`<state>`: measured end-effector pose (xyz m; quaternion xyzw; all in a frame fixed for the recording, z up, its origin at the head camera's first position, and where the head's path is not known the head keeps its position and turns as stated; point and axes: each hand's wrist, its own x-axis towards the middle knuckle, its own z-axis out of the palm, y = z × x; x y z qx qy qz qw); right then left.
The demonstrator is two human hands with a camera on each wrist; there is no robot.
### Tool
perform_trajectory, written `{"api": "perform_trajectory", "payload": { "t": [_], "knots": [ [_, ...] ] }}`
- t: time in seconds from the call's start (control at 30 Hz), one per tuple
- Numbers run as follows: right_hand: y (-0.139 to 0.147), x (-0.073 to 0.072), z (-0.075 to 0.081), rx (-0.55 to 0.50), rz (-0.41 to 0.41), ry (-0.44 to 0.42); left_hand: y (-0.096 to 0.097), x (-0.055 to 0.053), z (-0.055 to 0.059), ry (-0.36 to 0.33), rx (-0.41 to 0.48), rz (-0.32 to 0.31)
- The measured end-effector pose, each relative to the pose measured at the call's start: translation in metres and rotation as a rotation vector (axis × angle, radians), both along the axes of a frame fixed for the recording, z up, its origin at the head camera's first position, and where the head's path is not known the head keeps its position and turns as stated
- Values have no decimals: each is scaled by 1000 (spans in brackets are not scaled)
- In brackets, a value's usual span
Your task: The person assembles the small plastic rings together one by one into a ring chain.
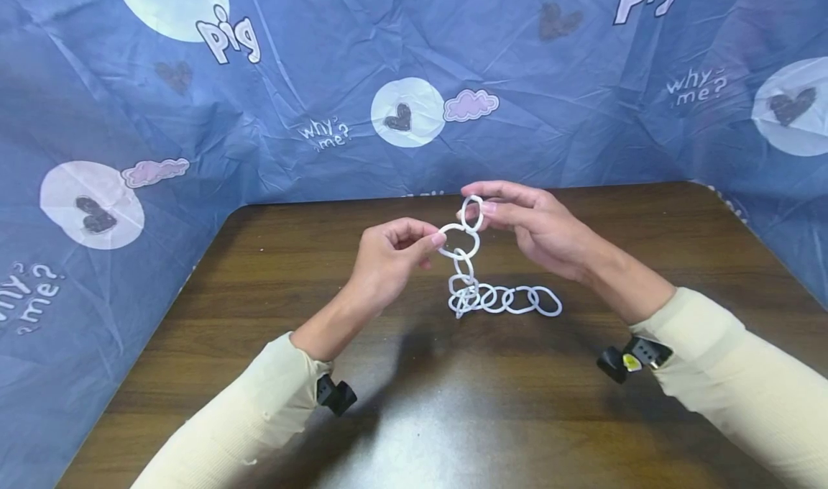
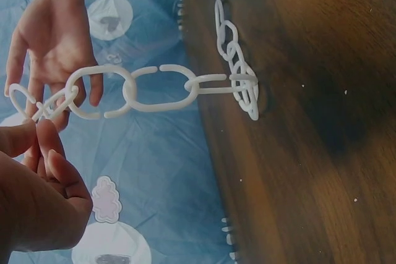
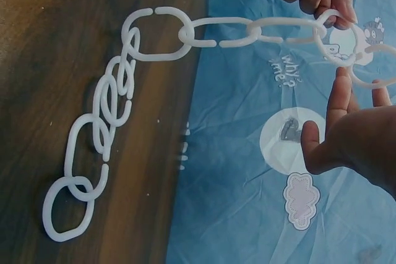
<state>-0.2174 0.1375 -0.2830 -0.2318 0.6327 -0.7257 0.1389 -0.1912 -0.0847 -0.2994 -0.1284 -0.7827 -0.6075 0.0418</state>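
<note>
A chain of white plastic links (image 3: 164, 57) hangs from both hands, and its lower part lies on the table. The left hand (image 1: 396, 253) pinches an upper link (image 1: 477, 243) between thumb and fingers. At the topmost link (image 1: 473, 213), the right hand (image 1: 540, 226) has its thumb against the near side and fingertips behind. The left wrist view shows the right hand (image 2: 54, 35) with its palm turned toward that camera. Several links (image 1: 520, 300) trail rightward across the table from a small heap beneath the hands. Small gaps show in some links.
A dark brown wooden table (image 1: 272, 273) extends under both arms. Behind and beside it hangs a blue printed cloth (image 1: 310, 65). Each wrist carries a small black camera, the left one (image 1: 336, 395) and the right one (image 1: 637, 356).
</note>
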Motion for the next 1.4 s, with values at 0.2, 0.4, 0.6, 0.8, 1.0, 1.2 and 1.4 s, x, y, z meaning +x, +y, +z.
{"api": "perform_trajectory", "payload": {
  "t": [0.2,0.4,0.6,0.8,1.0,1.2,1.4],
  "knots": [
    [0,0,-3,3,0,1,0,1,-1,-5,-11,13],
    [1,0,-6,-25,13,-12,0,1,-2,-2,-13,19],
    [6,0,-10,-112,83,-49,0,1,-3,10,-15,14],
    [11,-1,-13,-201,173,-68,1,2,-1,21,-16,9],
    [10,0,-15,-163,110,-30,3,4,2,21,-33,22],
    [4,4,-19,-64,44,9,6,5,4,32,-35,19],
    [5,3,-22,-51,-2,19,6,5,2,13,-8,36]
  ]
}}
